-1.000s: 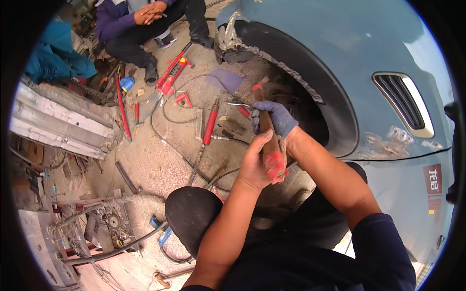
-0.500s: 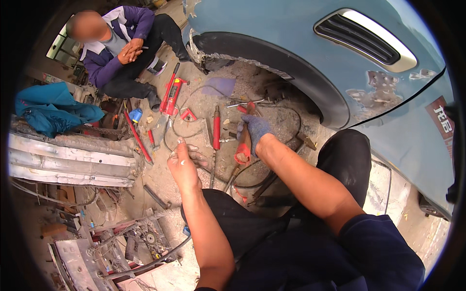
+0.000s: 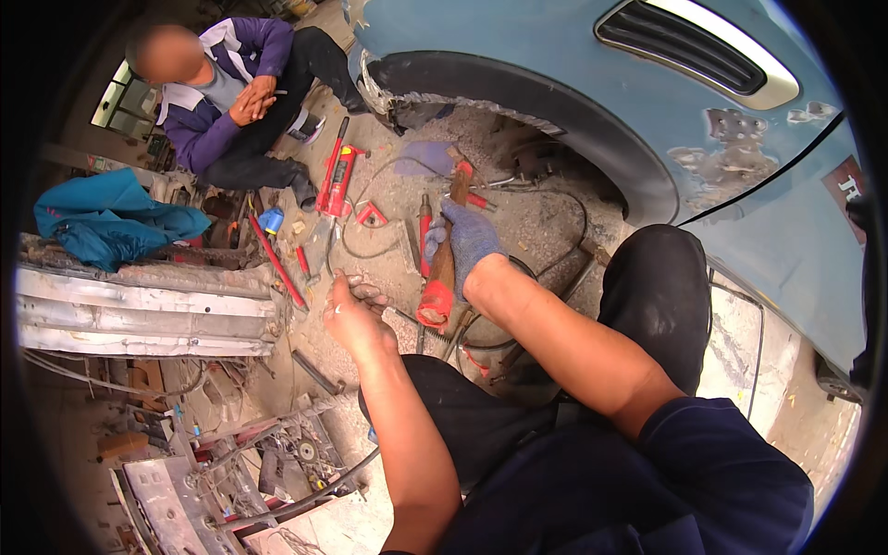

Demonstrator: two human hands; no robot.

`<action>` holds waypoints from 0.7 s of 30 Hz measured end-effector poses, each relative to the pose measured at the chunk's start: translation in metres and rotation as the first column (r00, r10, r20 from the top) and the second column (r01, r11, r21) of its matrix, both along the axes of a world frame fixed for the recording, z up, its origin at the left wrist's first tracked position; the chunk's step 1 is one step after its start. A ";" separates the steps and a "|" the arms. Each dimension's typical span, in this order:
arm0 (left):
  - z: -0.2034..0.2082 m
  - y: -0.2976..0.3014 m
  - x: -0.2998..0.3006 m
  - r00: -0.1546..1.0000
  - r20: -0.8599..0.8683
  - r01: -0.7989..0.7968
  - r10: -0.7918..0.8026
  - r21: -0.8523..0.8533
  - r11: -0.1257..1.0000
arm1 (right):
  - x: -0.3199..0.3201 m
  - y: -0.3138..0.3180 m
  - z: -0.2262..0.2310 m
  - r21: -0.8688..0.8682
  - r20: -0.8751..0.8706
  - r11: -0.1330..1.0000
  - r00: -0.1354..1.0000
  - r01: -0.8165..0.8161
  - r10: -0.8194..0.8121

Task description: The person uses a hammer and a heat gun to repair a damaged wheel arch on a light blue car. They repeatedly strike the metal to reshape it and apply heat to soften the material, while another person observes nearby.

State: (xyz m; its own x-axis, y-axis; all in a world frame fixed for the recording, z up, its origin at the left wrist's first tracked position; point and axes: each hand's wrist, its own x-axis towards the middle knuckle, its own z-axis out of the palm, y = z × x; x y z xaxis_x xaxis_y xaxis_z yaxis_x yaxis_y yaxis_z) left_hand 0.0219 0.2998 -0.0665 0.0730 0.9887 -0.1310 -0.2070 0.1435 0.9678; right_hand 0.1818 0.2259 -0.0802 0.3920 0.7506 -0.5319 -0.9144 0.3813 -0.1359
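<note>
My right hand [image 3: 470, 242], in a grey glove, is closed around the middle of a wooden bar with red ends [image 3: 447, 262], which is held tilted above the floor. Its exact kind is unclear. My bare left hand [image 3: 356, 313] hovers to the left of the bar's lower end. Its thumb is raised, the fingers are loosely bent and apart, and nothing shows in it. Just behind the bar stands a slim red cylinder [image 3: 425, 231], partly hidden by my gloved fingers.
A blue car body [image 3: 518, 65] with a scraped wheel arch curves over the far right. A red hydraulic jack [image 3: 339, 180] and a hammer [image 3: 585, 263] lie among hoses. At left are a metal bumper beam [image 3: 148, 310] and blue-green cloth [image 3: 111, 222]. A person [image 3: 227, 102] sits far left, hands clasped.
My right hand has moved left and a little up with the wooden bar, which now covers part of the red cylinder. My left hand's fingers have curled slightly. The view has shifted slightly.
</note>
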 end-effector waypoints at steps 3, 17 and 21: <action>0.001 0.002 -0.004 0.998 0.063 0.002 0.005 -0.113 0.994 | 0.002 0.000 0.006 0.071 0.115 0.995 0.991 -0.071 0.062; -0.001 0.003 -0.007 0.989 0.147 0.065 -0.032 -0.228 0.971 | 0.019 0.003 -0.023 0.103 0.032 0.991 0.996 -0.082 0.079; -0.002 0.004 -0.005 0.992 0.125 0.057 -0.029 -0.226 0.972 | 0.027 -0.004 -0.021 0.220 0.237 0.947 0.955 -0.233 0.180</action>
State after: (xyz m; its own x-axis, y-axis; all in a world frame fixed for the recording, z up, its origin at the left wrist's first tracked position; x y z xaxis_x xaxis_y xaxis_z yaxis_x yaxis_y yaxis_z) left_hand 0.0169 0.3037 -0.0686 0.1436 0.9290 -0.3411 -0.3086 0.3695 0.8765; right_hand 0.2084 0.2218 -0.1012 0.2976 0.9226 -0.2454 -0.9367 0.2325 -0.2620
